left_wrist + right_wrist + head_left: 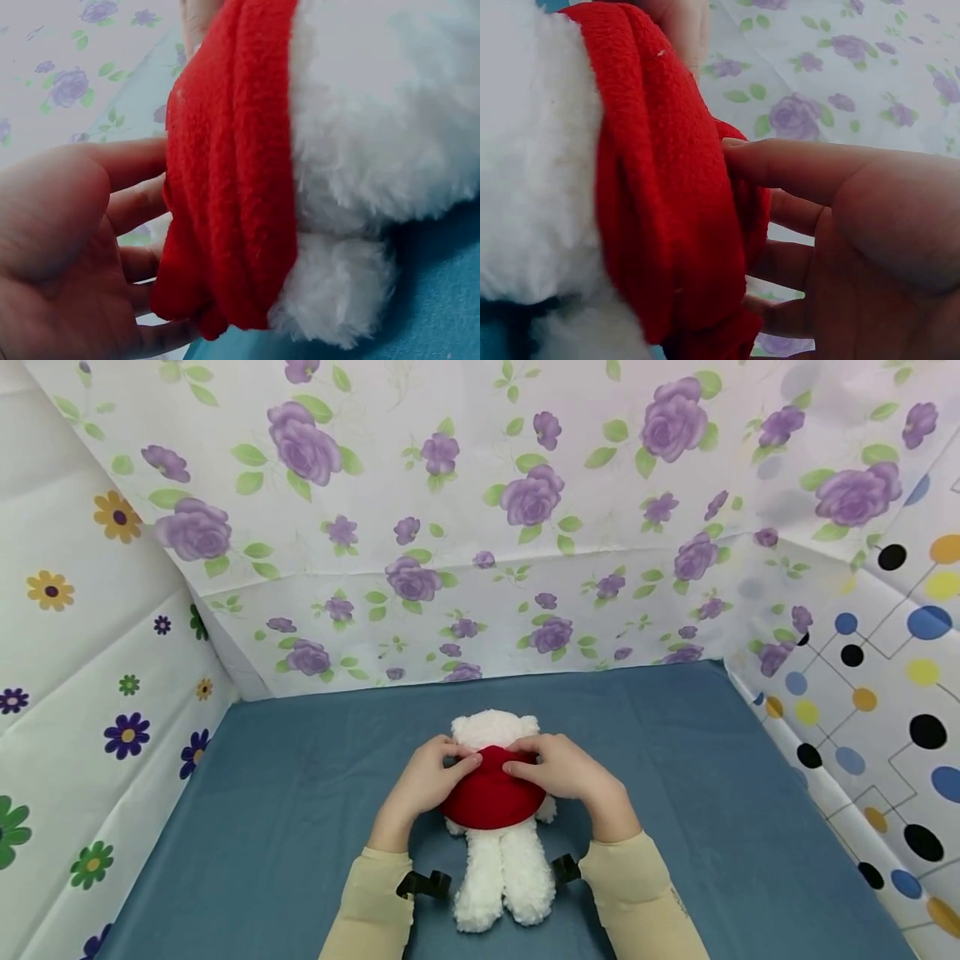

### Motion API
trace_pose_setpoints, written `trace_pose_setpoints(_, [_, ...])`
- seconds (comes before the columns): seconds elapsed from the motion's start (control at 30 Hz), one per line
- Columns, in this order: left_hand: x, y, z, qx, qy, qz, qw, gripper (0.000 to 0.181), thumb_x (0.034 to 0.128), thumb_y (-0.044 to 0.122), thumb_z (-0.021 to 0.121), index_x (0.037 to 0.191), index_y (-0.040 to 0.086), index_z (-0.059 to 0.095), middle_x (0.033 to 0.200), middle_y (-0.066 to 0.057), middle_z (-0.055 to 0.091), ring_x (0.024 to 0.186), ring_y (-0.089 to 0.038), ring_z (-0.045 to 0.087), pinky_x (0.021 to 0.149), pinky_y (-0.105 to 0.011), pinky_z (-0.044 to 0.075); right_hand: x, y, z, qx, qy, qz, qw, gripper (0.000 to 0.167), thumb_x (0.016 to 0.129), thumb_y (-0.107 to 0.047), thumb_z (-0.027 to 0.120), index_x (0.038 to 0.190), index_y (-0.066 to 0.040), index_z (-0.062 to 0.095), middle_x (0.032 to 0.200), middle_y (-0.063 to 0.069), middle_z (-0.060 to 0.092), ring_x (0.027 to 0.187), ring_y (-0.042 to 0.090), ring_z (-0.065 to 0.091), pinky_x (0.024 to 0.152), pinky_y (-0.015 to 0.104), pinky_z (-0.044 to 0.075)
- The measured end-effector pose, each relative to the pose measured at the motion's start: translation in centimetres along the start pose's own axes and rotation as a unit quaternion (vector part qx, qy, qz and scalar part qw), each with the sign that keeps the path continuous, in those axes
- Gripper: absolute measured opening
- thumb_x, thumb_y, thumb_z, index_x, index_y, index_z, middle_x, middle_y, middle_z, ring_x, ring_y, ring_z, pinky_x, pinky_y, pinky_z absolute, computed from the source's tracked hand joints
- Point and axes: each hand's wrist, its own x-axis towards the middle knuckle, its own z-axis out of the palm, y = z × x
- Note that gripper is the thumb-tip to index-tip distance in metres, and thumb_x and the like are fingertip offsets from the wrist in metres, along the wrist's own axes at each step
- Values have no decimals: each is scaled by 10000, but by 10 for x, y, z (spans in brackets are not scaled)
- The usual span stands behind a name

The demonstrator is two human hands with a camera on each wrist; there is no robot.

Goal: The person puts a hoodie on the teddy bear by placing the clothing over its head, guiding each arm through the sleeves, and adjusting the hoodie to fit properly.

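Note:
A white plush bear (504,877) lies on its back, head away from me and legs toward me. Red fleece clothing (491,797) covers its torso, with paws poking out at the sides. My left hand (427,777) pinches the upper left edge of the red fleece near the bear's neck, thumb on top. On the other side, my right hand (564,768) pinches the upper right edge in the same way. Both wrist views show the red fleece (232,172) gathered in folds beside the white fur (536,165). Some fingertips are hidden behind the cloth.
Blue cloth (315,827) covers the table under the bear. A rose-patterned sheet (465,527) hangs behind, with a daisy-patterned sheet (67,693) at left and a dotted one (885,727) at right. Black straps (424,884) sit by the wrists.

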Motion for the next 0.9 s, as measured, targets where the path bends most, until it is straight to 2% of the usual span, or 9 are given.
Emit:
trace_pose_setpoints(0.13, [0,-1,-5,-229,220,-147,9994,257,1069,329,686,1169,91,680,1148,-72,671,1038,-256,646,876,-462,572,-2,-1,-4,-122,348,-304,9989,339,1066,-313,698,1370,-164,714,1198,-10,717,1033,193,679,853,366,594])
trace_pose_setpoints(0.23, [-1,-3,-11,-349,333,-445,9978,375,1084,366,659,1257,50,556,1183,-120,640,1040,-262,633,866,-453,546,-4,0,-9,-231,755,-491,9957,341,1074,-289,687,1387,-155,700,1288,25,701,1178,264,655,945,453,583])
trace_pose_setpoints(0.33, [-3,-9,-19,-423,209,-842,9953,478,1098,393,627,1309,2,448,1112,-152,599,895,-265,614,767,-406,502,-8,2,-15,-206,1173,-534,9914,340,1078,-287,682,1392,-157,701,1372,40,676,1276,295,621,1019,527,542])
trace_pose_setpoints(0.47, [-8,-16,-36,-638,-80,-1226,9904,521,1108,435,593,1286,-5,379,984,-156,570,802,-296,595,720,-378,480,-17,3,-22,-17,1533,-608,9863,319,1077,-274,685,1372,-156,719,1368,17,688,1222,263,659,1046,562,518])
trace_pose_setpoints(0.6, [-17,-18,-52,-614,-84,-1472,9872,494,1096,458,606,1125,-31,542,950,-162,652,890,-332,660,796,-433,558,-29,5,-27,96,1549,-815,9845,282,1079,-253,684,1342,-166,734,1319,-4,716,1219,229,665,1071,582,498])
trace_pose_setpoints(0.7, [-24,-18,-60,-368,-418,-1598,9856,502,1090,453,614,995,-32,699,940,-148,714,873,-315,689,818,-470,578,-40,7,-32,144,1616,-866,9829,245,1072,-249,694,1308,-206,748,1283,-27,731,1231,221,666,1071,587,499])
trace_pose_setpoints(0.83, [-30,-17,-60,-146,-1111,-1452,9830,488,1084,439,628,1061,-22,787,1006,-118,753,880,-272,705,808,-452,586,-50,6,-40,140,1794,-852,9800,221,1065,-250,704,1281,-250,754,1258,-60,737,1216,222,678,1048,581,517])
trace_pose_setpoints(0.9, [-30,-17,-57,-134,-1316,-1371,9817,468,1079,430,640,1120,-11,794,1048,-101,759,906,-266,709,810,-440,588,-52,4,-43,131,1777,-877,9801,223,1068,-255,699,1285,-251,752,1260,-61,737,1213,226,680,1038,573,526])
